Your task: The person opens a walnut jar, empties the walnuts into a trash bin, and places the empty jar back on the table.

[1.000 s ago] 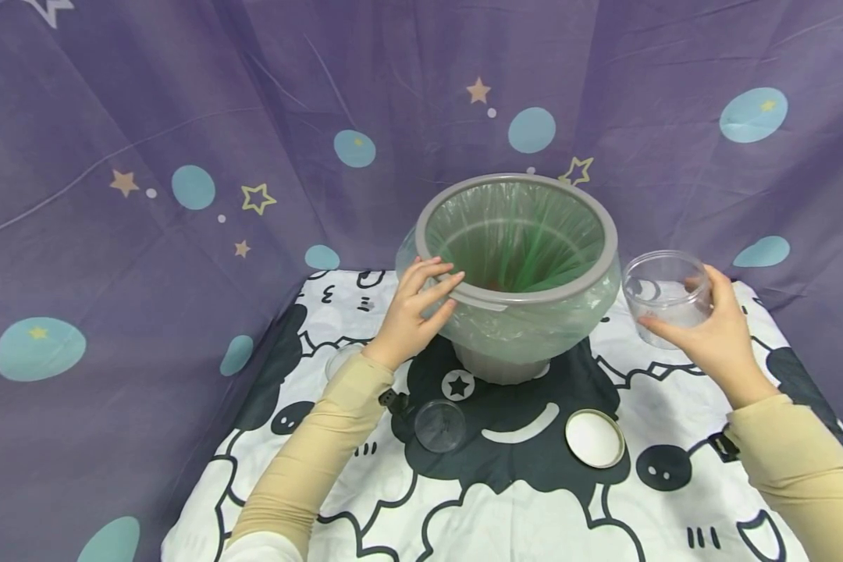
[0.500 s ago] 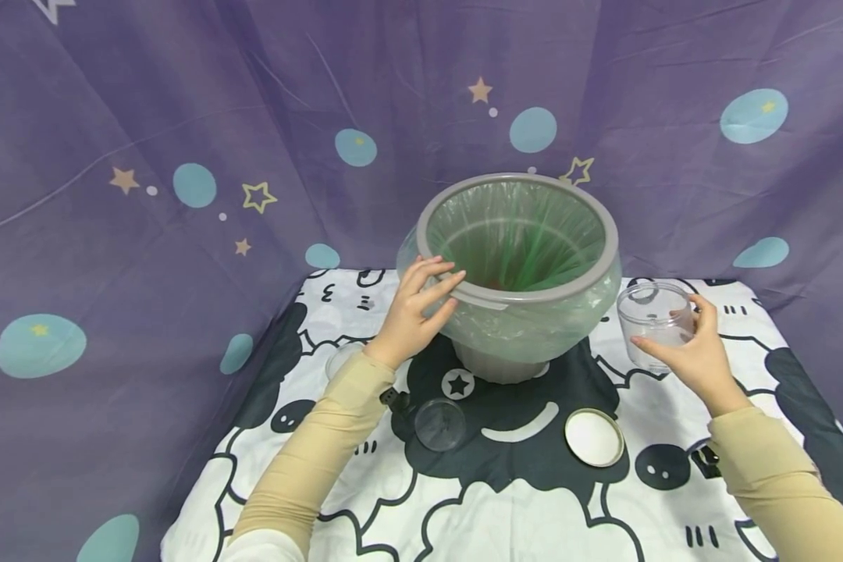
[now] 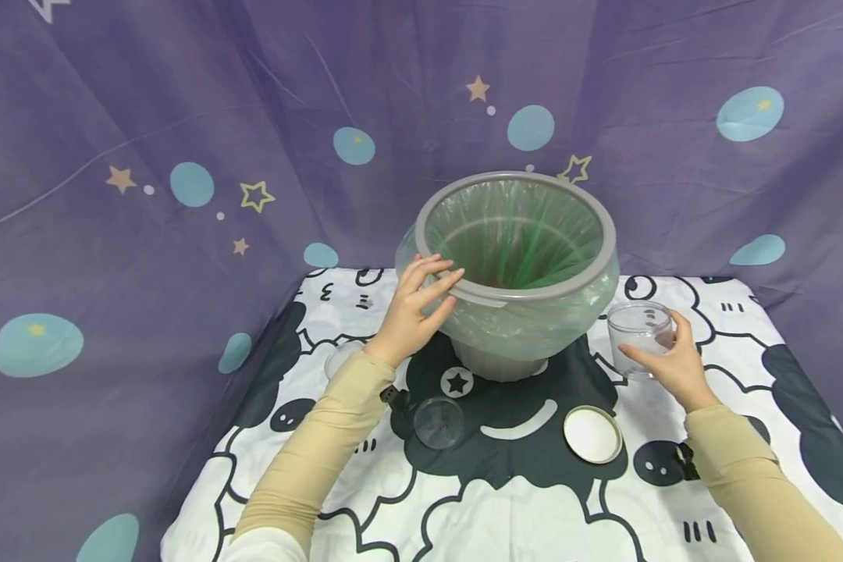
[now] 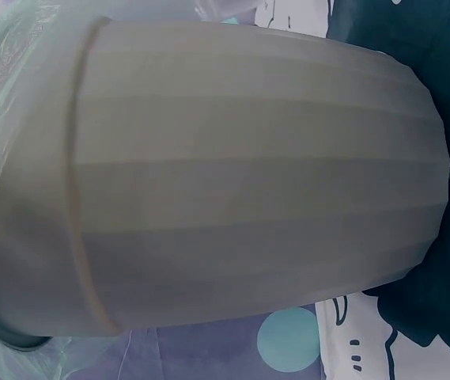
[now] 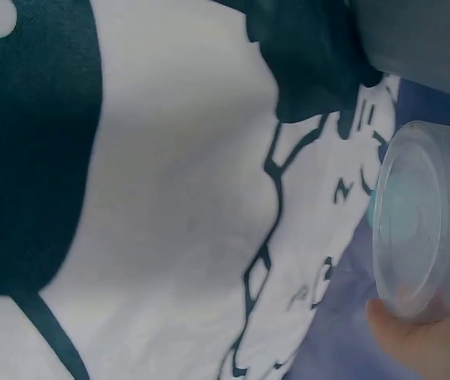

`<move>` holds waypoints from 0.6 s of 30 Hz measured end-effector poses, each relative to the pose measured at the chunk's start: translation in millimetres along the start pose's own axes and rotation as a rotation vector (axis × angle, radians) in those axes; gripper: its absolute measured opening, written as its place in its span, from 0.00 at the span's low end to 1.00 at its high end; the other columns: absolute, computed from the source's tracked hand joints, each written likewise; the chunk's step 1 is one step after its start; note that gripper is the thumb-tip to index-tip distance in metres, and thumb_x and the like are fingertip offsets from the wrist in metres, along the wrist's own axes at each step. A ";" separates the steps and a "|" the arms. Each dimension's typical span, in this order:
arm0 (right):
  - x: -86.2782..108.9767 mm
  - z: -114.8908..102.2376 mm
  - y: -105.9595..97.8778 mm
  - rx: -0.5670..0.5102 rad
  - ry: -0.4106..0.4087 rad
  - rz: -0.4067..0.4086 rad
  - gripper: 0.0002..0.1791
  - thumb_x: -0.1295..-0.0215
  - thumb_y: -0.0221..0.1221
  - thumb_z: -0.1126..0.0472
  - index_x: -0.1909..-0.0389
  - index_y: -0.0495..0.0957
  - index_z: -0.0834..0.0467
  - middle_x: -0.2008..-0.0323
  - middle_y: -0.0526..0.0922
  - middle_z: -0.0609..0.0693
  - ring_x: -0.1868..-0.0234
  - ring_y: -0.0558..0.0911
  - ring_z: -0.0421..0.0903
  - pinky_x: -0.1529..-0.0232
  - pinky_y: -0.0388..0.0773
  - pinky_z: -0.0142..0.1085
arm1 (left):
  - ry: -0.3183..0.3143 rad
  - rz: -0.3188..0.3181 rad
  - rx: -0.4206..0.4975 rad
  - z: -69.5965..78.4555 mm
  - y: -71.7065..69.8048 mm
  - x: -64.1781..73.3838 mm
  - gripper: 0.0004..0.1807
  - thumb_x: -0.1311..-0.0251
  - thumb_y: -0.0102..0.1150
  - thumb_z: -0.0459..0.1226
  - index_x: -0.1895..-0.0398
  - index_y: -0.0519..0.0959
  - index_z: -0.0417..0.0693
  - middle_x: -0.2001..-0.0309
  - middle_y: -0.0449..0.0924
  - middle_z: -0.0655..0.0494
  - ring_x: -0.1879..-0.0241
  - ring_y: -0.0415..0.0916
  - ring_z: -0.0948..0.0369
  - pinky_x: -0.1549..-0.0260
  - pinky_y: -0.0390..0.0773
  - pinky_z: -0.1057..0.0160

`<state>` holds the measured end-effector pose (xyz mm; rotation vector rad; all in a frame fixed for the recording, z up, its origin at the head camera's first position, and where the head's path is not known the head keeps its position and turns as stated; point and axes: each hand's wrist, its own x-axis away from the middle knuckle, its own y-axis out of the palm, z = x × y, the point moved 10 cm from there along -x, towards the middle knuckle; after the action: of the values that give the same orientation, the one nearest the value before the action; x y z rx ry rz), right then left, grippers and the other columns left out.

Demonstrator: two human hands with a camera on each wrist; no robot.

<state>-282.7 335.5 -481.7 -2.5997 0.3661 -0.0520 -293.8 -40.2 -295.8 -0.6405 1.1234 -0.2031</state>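
Observation:
My left hand point(image 3: 409, 312) rests at the near left rim of a grey trash can point(image 3: 500, 367), its fingers lying over the edge. A translucent green trash bag point(image 3: 527, 324) lines the can and hangs down outside. In the left wrist view the can's ribbed wall point(image 4: 248, 166) fills most of the picture. My right hand point(image 3: 677, 363) grips a clear plastic jar point(image 3: 639, 332) by its side, right of the can. The jar is upright, without a lid, and close over the cloth. In the right wrist view its round base point(image 5: 410, 229) shows, with fingertips against it.
A white lid with a gold rim point(image 3: 593, 435) lies in front of the can at right. A clear round lid point(image 3: 439, 423) lies front left. Another clear piece point(image 3: 340, 357) is partly behind the left forearm. A purple curtain point(image 3: 204, 101) hangs behind the cloth-covered table point(image 3: 520, 523).
My right hand has brought the jar down, toward me and slightly left, nearer the cloth. The left hand has stayed on the trash can's rim.

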 end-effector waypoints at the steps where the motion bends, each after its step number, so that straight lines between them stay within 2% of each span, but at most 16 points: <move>1: -1.0 2.7 2.1 0.003 0.012 -0.009 0.56 0.45 0.67 0.50 0.27 0.37 0.57 0.35 0.55 0.76 0.36 0.59 0.74 0.45 0.64 0.64 | 0.001 0.001 0.000 0.1 -0.1 0.0 0.19 0.44 0.60 0.29 0.47 0.78 0.38 0.45 0.73 0.40 0.39 0.64 0.42 0.31 0.51 0.44; 4: -4.0 10.4 6.1 -0.001 0.048 -0.021 0.57 0.45 0.66 0.49 0.27 0.36 0.57 0.35 0.53 0.78 0.35 0.58 0.75 0.43 0.63 0.65 | 0.002 0.003 -0.002 0.1 -0.1 0.6 0.19 0.44 0.60 0.28 0.47 0.79 0.38 0.45 0.73 0.40 0.39 0.64 0.42 0.31 0.51 0.44; 11: -11.9 24.8 5.5 0.031 0.114 0.026 0.58 0.46 0.66 0.47 0.27 0.35 0.56 0.37 0.56 0.79 0.36 0.60 0.73 0.39 0.60 0.62 | 0.004 0.007 -0.002 0.5 0.9 0.3 0.18 0.44 0.59 0.28 0.48 0.79 0.37 0.46 0.73 0.40 0.39 0.64 0.43 0.32 0.51 0.43; 18: -18.2 28.7 5.2 0.002 0.116 0.072 0.57 0.47 0.67 0.49 0.28 0.37 0.56 0.35 0.55 0.76 0.36 0.58 0.72 0.36 0.56 0.61 | 0.000 0.010 -0.003 0.8 0.1 0.7 0.18 0.44 0.59 0.28 0.47 0.78 0.37 0.45 0.73 0.41 0.39 0.64 0.43 0.32 0.51 0.42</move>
<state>-298.5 349.9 -508.6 -2.5855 0.5005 -0.1784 -292.8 -40.2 -296.2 -0.6374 1.1266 -0.1932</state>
